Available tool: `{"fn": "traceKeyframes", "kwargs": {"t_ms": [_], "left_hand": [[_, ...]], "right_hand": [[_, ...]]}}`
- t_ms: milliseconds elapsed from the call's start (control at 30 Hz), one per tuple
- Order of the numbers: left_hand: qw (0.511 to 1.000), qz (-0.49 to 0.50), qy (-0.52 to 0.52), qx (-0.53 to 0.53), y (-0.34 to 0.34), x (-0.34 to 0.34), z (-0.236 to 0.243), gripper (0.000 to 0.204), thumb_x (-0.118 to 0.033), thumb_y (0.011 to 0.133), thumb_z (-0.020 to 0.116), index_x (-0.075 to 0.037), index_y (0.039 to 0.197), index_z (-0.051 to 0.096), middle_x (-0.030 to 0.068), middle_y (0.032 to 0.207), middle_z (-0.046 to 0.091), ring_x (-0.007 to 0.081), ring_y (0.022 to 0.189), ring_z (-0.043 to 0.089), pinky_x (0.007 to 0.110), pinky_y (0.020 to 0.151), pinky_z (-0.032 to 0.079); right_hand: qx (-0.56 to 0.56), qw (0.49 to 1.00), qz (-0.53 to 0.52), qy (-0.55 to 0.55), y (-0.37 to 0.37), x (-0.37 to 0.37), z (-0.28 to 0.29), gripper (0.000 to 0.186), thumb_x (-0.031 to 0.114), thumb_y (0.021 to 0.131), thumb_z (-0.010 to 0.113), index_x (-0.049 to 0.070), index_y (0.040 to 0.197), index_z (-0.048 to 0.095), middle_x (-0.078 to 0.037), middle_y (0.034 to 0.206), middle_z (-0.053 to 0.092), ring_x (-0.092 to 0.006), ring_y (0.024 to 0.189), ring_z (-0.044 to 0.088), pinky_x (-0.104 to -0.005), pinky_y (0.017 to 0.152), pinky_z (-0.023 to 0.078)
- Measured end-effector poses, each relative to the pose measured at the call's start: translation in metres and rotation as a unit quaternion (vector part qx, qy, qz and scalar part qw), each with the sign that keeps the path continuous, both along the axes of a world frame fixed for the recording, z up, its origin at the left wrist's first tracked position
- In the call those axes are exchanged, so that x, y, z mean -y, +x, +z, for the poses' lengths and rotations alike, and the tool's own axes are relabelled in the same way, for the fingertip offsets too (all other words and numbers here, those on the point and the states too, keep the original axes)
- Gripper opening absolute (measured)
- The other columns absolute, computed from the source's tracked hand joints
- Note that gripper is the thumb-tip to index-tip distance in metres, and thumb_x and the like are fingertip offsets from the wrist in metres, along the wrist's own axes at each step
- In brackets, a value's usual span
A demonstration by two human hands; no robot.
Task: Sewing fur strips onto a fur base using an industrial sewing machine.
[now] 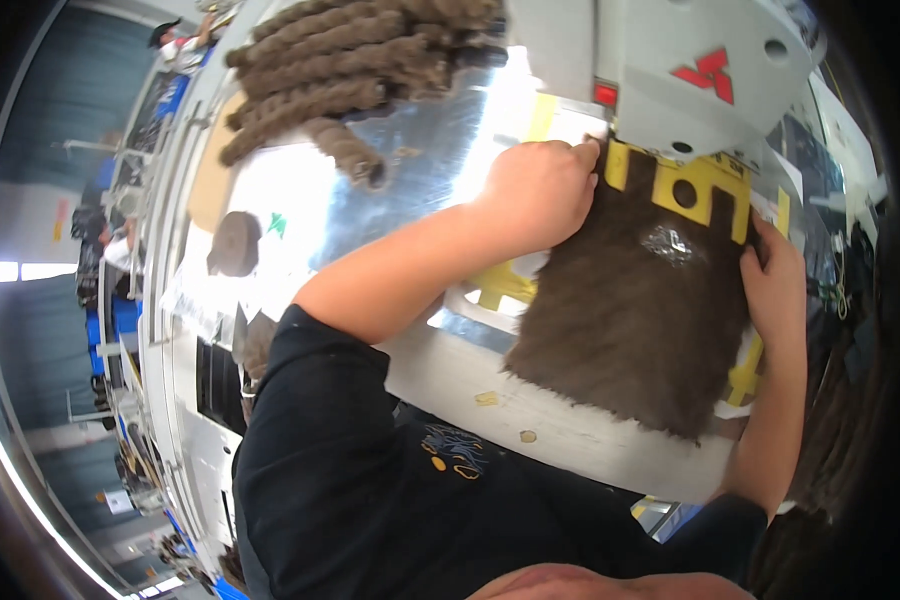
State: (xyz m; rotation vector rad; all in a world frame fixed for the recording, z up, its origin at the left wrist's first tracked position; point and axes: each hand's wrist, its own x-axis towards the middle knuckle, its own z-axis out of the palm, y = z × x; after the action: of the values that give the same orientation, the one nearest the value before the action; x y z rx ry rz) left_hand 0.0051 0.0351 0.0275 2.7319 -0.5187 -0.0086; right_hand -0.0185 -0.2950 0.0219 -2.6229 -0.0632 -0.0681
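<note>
Bench (570, 437) with a pale front edge curves past the black short-sleeved shirt (315, 490), two small scraps (528, 436) lying along it. Beyond, a rectangular piece of brown furry fabric (630, 320) lies flat, its far end running under a yellow slotted plate (682, 200) and partly hidden. Of the hands, the left hand (545, 195) curls by the plate's left end, some fingertips out of sight; the right hand (778, 280) sets thumb and fingers at the fabric's right edge. Whether either grips firmly, I cannot tell. A grey machine head (710, 50) overhangs the plate, cut off above. Leftward, shiny silver metal (400, 180) leaves room before a heap of brown fuzzy rolls (340, 70). Far left stand small blue boxes (125, 315), contents indistinct.
</note>
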Motion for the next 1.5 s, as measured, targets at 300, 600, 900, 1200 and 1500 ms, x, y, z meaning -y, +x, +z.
{"fn": "traceKeyframes", "kwargs": {"t_ms": [300, 600, 900, 1200, 1500], "left_hand": [[0.929, 0.275, 0.231, 0.085, -0.018, -0.158, 0.028, 0.048, -0.001, 0.085, 0.061, -0.011, 0.131, 0.069, 0.0172, 0.117, 0.065, 0.038, 0.111, 0.066, 0.046, 0.094, 0.054], [0.964, 0.204, 0.102, 0.135, -0.049, -0.215, 0.0, 0.036, 0.002, 0.085, 0.062, -0.011, 0.117, 0.07, 0.0154, 0.125, 0.065, 0.0402, 0.112, 0.065, 0.043, 0.094, 0.054], [0.942, -0.052, 0.021, 0.332, -0.051, -0.064, 0.04, 0.041, -0.007, 0.079, 0.07, -0.009, 0.12, 0.067, 0.0084, 0.109, 0.068, 0.0297, 0.107, 0.062, 0.042, 0.099, 0.046], [0.952, -0.238, -0.114, 0.157, -0.058, 0.047, 0.032, 0.025, -0.012, 0.086, 0.067, -0.003, 0.108, 0.06, 0.0131, 0.098, 0.06, 0.0327, 0.09, 0.065, 0.043, 0.079, 0.051], [0.989, -0.115, -0.034, 0.08, -0.031, 0.02, 0.035, 0.029, -0.004, 0.079, 0.065, -0.004, 0.107, 0.058, 0.0193, 0.091, 0.068, 0.0419, 0.089, 0.068, 0.051, 0.077, 0.055]], "right_hand": [[-0.024, 0.999, 0.002, 0.036, 0.0, -0.005, -0.001, 0.045, 0.007, 0.09, 0.06, -0.007, 0.133, 0.063, -0.028, 0.09, 0.069, -0.0399, 0.08, 0.068, -0.0434, 0.077, 0.053], [0.026, 0.999, 0.024, 0.015, -0.002, -0.006, 0.002, 0.045, 0.009, 0.09, 0.061, -0.006, 0.133, 0.064, -0.032, 0.1, 0.07, -0.0469, 0.093, 0.068, -0.0484, 0.085, 0.054], [0.111, 0.984, 0.045, -0.13, -0.025, -0.006, 0.019, 0.056, 0.013, 0.088, 0.068, -0.001, 0.142, 0.059, -0.024, 0.113, 0.069, -0.0375, 0.09, 0.069, -0.0425, 0.079, 0.055], [0.06, 0.976, 0.183, 0.103, -0.064, -0.074, 0.112, 0.016, 0.003, 0.085, 0.074, -0.004, 0.099, 0.067, -0.014, 0.077, 0.064, -0.0162, 0.068, 0.061, -0.0302, 0.067, 0.049], [-0.022, 0.985, 0.0, 0.174, -0.06, 0.047, 0.136, 0.007, 0.003, 0.094, 0.068, 0.0, 0.099, 0.066, 0.005, 0.086, 0.062, -0.0014, 0.08, 0.054, -0.0195, 0.069, 0.043]]}}
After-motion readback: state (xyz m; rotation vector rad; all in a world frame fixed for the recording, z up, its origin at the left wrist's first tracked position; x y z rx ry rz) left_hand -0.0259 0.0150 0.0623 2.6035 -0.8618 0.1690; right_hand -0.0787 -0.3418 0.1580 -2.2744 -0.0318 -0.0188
